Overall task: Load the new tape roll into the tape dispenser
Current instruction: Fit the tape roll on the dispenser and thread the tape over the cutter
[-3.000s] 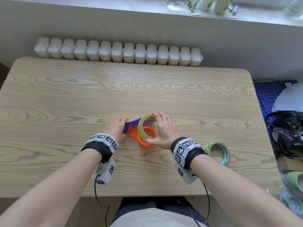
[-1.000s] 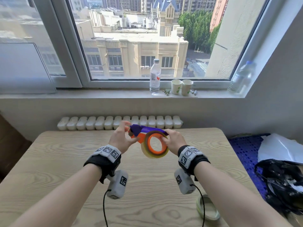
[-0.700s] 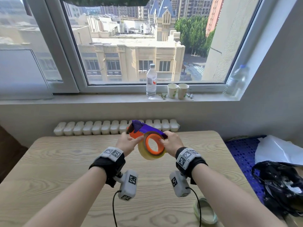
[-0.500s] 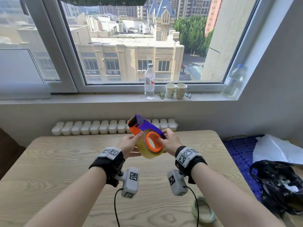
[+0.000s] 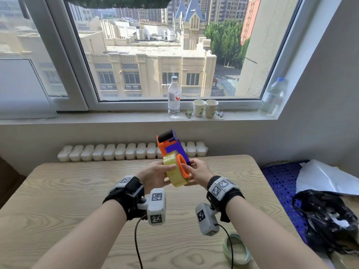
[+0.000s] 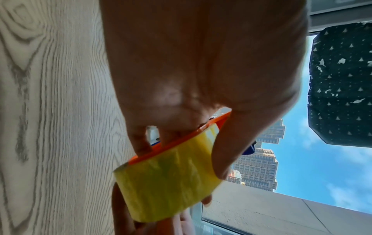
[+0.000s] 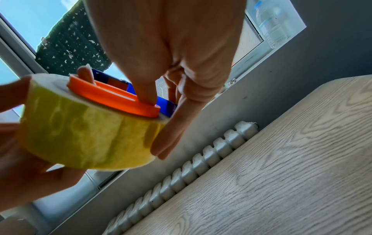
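The orange and purple tape dispenser is held above the table with its black roller end pointing up. A yellow tape roll sits around its orange hub. My left hand grips the roll from the left, thumb across the roll's yellow face and fingers behind the orange plate. My right hand holds the roll's right side. In the right wrist view one fingertip presses on the orange hub and the other fingers lie along the roll's edge.
The wooden table lies below my hands. A second, greenish tape ring lies near its front right. A radiator runs along the far edge. A black bag and a blue mat lie to the right. A bottle and cups stand on the sill.
From the table, both hands lifted the dispenser and roll into the air. In the last second the dispenser has tipped so its roller end points up, and my left thumb has come over the roll.
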